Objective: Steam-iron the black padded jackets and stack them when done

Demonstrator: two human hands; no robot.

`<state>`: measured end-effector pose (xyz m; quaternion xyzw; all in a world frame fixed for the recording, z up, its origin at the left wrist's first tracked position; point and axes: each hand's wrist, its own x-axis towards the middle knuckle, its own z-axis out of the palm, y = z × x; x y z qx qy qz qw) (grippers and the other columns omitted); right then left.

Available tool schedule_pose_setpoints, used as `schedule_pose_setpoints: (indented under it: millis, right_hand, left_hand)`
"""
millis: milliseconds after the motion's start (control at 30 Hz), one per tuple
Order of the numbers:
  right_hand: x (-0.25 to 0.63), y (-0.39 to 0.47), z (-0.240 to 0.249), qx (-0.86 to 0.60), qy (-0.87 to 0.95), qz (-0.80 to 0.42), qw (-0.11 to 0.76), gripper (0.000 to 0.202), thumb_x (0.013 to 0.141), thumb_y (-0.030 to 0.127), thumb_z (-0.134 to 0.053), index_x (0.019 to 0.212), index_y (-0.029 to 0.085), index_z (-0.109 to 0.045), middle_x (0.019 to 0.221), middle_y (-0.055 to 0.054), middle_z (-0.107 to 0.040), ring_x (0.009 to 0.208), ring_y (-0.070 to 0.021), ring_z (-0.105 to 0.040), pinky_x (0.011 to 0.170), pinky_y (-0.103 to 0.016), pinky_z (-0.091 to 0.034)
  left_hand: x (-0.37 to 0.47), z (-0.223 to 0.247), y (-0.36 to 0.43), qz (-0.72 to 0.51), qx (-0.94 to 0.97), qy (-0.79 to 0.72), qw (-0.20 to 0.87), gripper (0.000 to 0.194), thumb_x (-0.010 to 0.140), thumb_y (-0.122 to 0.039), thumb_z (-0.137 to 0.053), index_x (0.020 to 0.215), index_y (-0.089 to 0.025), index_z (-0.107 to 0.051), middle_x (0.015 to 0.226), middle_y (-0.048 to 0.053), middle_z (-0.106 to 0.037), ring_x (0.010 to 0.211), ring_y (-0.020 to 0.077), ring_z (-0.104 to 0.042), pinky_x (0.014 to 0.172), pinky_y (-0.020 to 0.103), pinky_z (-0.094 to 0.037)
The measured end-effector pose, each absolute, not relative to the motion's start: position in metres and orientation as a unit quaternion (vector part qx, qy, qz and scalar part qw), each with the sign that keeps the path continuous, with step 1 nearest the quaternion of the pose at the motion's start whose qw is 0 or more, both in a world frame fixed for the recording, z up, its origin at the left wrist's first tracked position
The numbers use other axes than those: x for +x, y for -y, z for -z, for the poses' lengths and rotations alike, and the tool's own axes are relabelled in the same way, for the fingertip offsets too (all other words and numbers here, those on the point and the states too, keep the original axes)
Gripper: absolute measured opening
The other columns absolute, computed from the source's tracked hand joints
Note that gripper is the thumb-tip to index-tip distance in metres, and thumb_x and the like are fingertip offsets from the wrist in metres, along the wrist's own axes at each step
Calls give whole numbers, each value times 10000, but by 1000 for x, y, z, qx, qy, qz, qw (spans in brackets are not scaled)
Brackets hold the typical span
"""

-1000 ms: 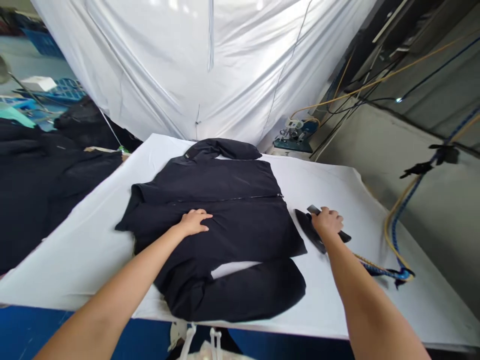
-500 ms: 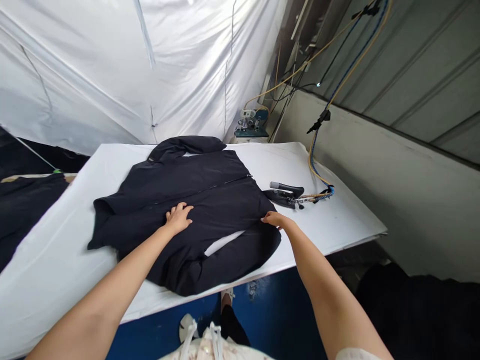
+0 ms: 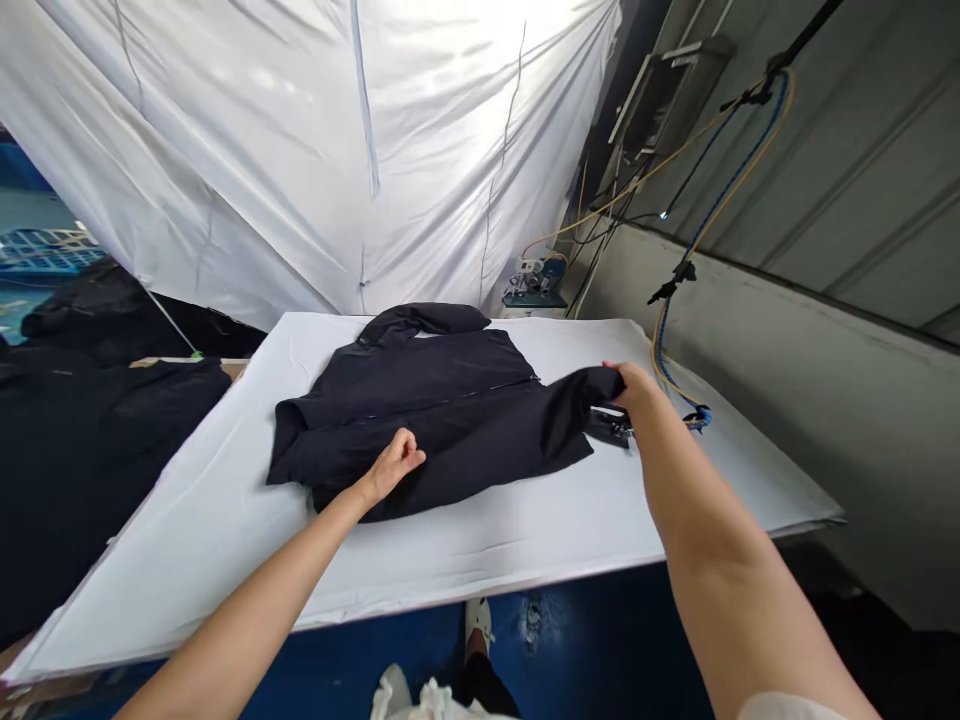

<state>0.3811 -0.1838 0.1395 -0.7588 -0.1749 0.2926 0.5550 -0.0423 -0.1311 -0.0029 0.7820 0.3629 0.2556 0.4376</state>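
A dark jacket (image 3: 442, 400) lies on a table covered in white cloth (image 3: 480, 545), its zipper running across the middle and one sleeve bent along the far side. My right hand (image 3: 631, 384) grips a dark part of the jacket at its right end and holds it raised above the cloth, over a black iron (image 3: 609, 426) that is partly hidden. Near the jacket's front edge, my left hand (image 3: 395, 462) hovers over or rests lightly on the fabric, fingers curled; whether it pinches any cloth is unclear.
Blue and yellow cords (image 3: 660, 330) hang down to the table's right side. White sheeting (image 3: 300, 150) hangs behind the table. More dark garments (image 3: 97, 430) lie to the left, and a small machine (image 3: 534, 285) stands beyond the far edge.
My right hand has lifted and moved right with the near sleeve, which no longer lies along the table's front. My left hand's fingers have curled. The camera view has shifted.
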Motion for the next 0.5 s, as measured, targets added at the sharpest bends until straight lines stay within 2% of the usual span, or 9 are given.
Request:
schedule_pose_setpoints:
  millis: [100, 133, 200, 267, 333, 433, 500]
  right_hand:
    - [361, 143, -154, -731, 214, -243, 601, 378, 748, 126, -462, 1110, 233, -481, 731, 26, -592, 567, -85, -543, 530, -193, -467]
    - [352, 132, -154, -719, 233, -227, 614, 460, 739, 119, -473, 1174, 263, -434, 822, 25, -606, 614, -75, -555, 546, -177, -463]
    - [331, 116, -143, -731, 282, -211, 585, 566, 725, 124, -501, 1250, 291, -373, 975, 11, -600, 705, -73, -569, 582, -166, -461]
    - [315, 109, -122, -774, 324, -218, 498, 550, 727, 160, -523, 1255, 256, -401, 1008, -23, -602, 740, -99, -578, 597, -187, -468]
    - [306, 109, -95, -815, 348, -233, 401, 484, 744, 220, -529, 1221, 186, -460, 956, -71, -622, 733, -144, -592, 592, -234, -480]
    - [310, 112, -55, -847, 356, -228, 321, 469, 772, 303, -519, 1194, 100, -492, 966, -153, -620, 799, -229, -605, 616, -310, -490]
    - [319, 111, -36, -855, 385, -214, 275, 485, 804, 376, -482, 1193, 86, -497, 1014, -181, -604, 859, -264, -600, 654, -342, -489]
  left_hand:
    - [-46, 2, 134, -256, 833, -363, 330, 533, 500, -439, -714, 899, -214, -443, 936, 14, -485, 893, 186, -495, 789, 315, -418]
    - [-45, 4, 133, -246, 839, -374, 310, 536, 489, -375, -729, 922, -212, -458, 970, 23, -488, 925, 196, -495, 816, 321, -409]
    - [-46, 11, 128, -233, 810, -442, 306, 390, 577, -277, -664, 918, -205, -487, 944, 27, -525, 907, 191, -520, 822, 318, -404]
    - [-50, 18, 118, -221, 743, -536, 334, 224, 648, -235, -585, 855, -191, -513, 852, 21, -565, 859, 184, -549, 800, 307, -411]
    - [-58, 23, 107, -188, 690, -576, 396, 166, 651, -267, -581, 784, -177, -540, 778, 16, -592, 843, 197, -567, 775, 305, -422]
    - [-71, 22, 97, -132, 663, -518, 525, 249, 609, -367, -621, 748, -163, -586, 750, 10, -633, 828, 217, -587, 746, 313, -438]
    - [-74, 16, 95, -131, 647, -486, 573, 333, 581, -436, -640, 766, -160, -610, 762, 12, -654, 831, 225, -593, 750, 321, -440]
